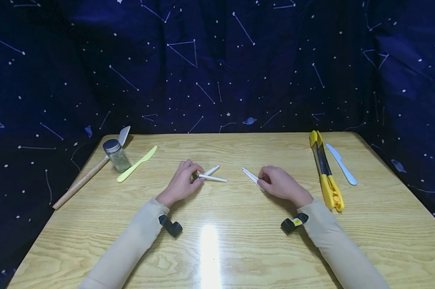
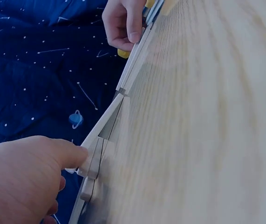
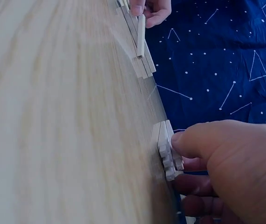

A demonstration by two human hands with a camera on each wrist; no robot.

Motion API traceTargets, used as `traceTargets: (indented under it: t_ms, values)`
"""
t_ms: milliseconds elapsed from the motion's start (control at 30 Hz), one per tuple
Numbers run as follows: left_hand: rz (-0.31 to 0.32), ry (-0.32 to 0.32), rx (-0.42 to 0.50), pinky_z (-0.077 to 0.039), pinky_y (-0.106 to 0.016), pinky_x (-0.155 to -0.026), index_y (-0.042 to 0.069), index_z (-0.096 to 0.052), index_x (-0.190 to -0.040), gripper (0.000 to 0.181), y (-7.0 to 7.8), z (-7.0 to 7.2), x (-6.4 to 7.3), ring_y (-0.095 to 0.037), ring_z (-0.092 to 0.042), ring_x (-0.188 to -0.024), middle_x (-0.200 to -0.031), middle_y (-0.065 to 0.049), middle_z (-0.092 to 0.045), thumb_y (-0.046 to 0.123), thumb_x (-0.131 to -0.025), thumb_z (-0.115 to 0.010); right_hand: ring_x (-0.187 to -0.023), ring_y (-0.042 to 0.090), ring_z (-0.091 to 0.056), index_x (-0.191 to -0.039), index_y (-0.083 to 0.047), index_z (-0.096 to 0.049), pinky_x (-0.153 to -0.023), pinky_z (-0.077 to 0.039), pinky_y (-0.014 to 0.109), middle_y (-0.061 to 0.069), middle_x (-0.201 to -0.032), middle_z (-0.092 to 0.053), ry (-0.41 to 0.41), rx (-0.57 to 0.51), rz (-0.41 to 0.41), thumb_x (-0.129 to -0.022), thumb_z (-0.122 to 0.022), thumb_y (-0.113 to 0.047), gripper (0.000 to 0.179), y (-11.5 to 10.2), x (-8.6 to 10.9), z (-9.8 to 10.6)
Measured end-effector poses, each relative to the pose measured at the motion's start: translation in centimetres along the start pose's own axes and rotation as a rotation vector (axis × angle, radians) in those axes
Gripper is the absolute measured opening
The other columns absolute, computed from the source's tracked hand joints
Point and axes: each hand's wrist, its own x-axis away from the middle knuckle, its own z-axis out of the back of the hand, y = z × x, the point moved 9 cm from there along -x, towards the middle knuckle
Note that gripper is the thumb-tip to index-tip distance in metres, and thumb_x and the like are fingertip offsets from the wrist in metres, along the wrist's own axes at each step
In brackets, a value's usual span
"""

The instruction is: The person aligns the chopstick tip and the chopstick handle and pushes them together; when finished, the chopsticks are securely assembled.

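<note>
Near the table's middle, my left hand [image 1: 184, 180] pinches a slim white stick [image 1: 217, 179] between thumb and fingers, its free end pointing right. A second white stick [image 1: 213, 169] lies under it, the two crossing. Across a short gap, my right hand [image 1: 280, 182] has thumb and fingertips on a pair of white sticks [image 1: 251, 175] lying nearly side by side. Bumpy, notched ends show on these sticks [image 3: 167, 149] in the right wrist view, close to the thumb. The fingers hide part of every stick, and their exact kind cannot be told.
At left on the wooden table [image 1: 159, 257] are a spatula with a wooden handle [image 1: 81, 182], a lidded glass jar of dried herbs [image 1: 120, 160] and a pale yellow knife [image 1: 137, 164]. Yellow-and-black tongs [image 1: 325, 172] and a light blue knife [image 1: 342, 164] lie at right.
</note>
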Motion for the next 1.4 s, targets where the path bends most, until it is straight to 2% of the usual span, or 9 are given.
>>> traceTargets:
  t_ms: [333, 567, 733, 900, 1167, 1300, 1400]
  values:
    - [0.009, -0.007, 0.003, -0.035, -0.028, -0.069, 0.006, -0.067, -0.087, 0.005, 0.0, -0.5, -0.1, -0.018, -0.041, -0.078, -0.08, -0.006, -0.054, 0.008, -0.083, -0.07, -0.061, 0.01, -0.044, -0.083, -0.008, -0.059, -0.056, -0.038, 0.024, -0.003, -0.067, -0.052, -0.043, -0.049, -0.012, -0.088, -0.062, -0.013, 0.007, 0.4, -0.1, -0.6]
    - [0.027, 0.05, 0.018, -0.037, -0.025, -0.065, 0.008, -0.067, -0.085, 0.004, -0.2, -0.1, -0.2, -0.016, -0.045, -0.075, -0.076, -0.001, -0.053, 0.009, -0.084, -0.071, -0.059, 0.01, -0.044, -0.083, -0.009, -0.059, -0.055, -0.037, 0.024, -0.003, -0.066, -0.052, -0.033, -0.047, -0.009, -0.088, -0.062, -0.013, 0.007, 0.5, 0.0, -0.5]
    - [0.011, 0.109, 0.075, -0.036, -0.023, -0.061, 0.009, -0.068, -0.083, 0.005, 0.1, 0.3, 0.2, -0.017, -0.047, -0.069, -0.072, 0.003, -0.054, 0.009, -0.082, -0.072, -0.059, 0.009, -0.045, -0.084, -0.007, -0.058, -0.054, -0.038, 0.022, -0.003, -0.067, -0.053, 0.001, -0.065, 0.011, -0.086, -0.064, -0.011, 0.007, 0.3, 0.0, -0.2]
    - [0.017, 0.143, 0.128, -0.036, -0.022, -0.059, 0.008, -0.069, -0.084, 0.004, 0.2, 0.4, 0.7, -0.018, -0.047, -0.066, -0.07, 0.004, -0.056, 0.011, -0.085, -0.072, -0.059, 0.008, -0.045, -0.086, -0.006, -0.055, -0.053, -0.039, 0.021, -0.002, -0.068, -0.053, 0.037, -0.101, 0.03, -0.084, -0.064, -0.008, 0.009, 0.0, 0.1, 0.3]
    - [0.079, 0.208, 0.225, -0.035, -0.022, -0.059, 0.006, -0.071, -0.088, 0.004, -0.1, 0.7, 1.1, -0.023, -0.047, -0.066, -0.073, 0.0, -0.059, 0.009, -0.085, -0.072, -0.058, 0.009, -0.044, -0.085, -0.008, -0.053, -0.051, -0.037, 0.021, -0.001, -0.066, -0.053, 0.115, -0.155, 0.029, -0.084, -0.063, -0.005, 0.01, -0.5, 0.2, 1.4]
    - [0.112, 0.225, 0.249, -0.034, -0.021, -0.058, 0.006, -0.071, -0.089, 0.004, -0.1, 0.6, 1.5, -0.021, -0.045, -0.065, -0.074, 0.0, -0.06, 0.009, -0.085, -0.071, -0.059, 0.009, -0.043, -0.084, -0.01, -0.053, -0.054, -0.038, 0.022, 0.002, -0.074, -0.053, 0.192, -0.162, 0.077, -0.086, -0.063, -0.002, 0.012, -1.0, 0.3, 2.0]
    - [0.12, 0.245, 0.273, -0.032, -0.021, -0.057, 0.007, -0.072, -0.088, 0.004, -0.1, 0.6, 1.8, -0.018, -0.042, -0.062, -0.073, 0.001, -0.061, 0.009, -0.085, -0.072, -0.061, 0.009, -0.046, -0.087, -0.009, -0.054, -0.056, -0.04, 0.022, 0.003, -0.077, -0.055, 0.229, -0.215, 0.089, -0.087, -0.061, 0.0, 0.011, -1.3, 0.3, 2.3]
